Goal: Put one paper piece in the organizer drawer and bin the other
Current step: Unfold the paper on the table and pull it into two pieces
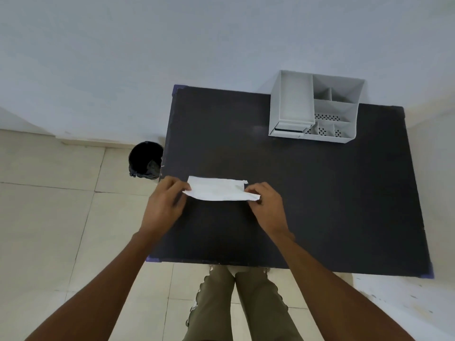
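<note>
— Holding what, exactly, in those hands?

— A white, creased sheet of paper [218, 190], long and narrow, lying flat over the matte black rectangular tabletop [320, 193]. The left hand [165, 203] pinches its left end between thumb and fingers; the right hand [267, 205] pinches the right end the same way, fingers curled in. Whether the sheet rests on the surface or sits just above it, I cannot tell.

— One piece or two?

— It reads as a single strip; its right edge is ragged, with a small notch at the top corner.

— Where is it on the tabletop?

— Toward nine o'clock from the middle, near the left edge.

— And the organizer?

— The light grey plastic desk organizer [317, 107] stands at about one o'clock, at the far edge against the pale wall. It has open compartments, some with perforated floors, and a small drawer [288, 131] low on its front left, pulled slightly out.

— The bin?

— A round black waste bin [145, 159] with a dark liner stands on the beige tiled floor [49, 217], at about ten o'clock, just beside the tabletop's left edge.
</note>
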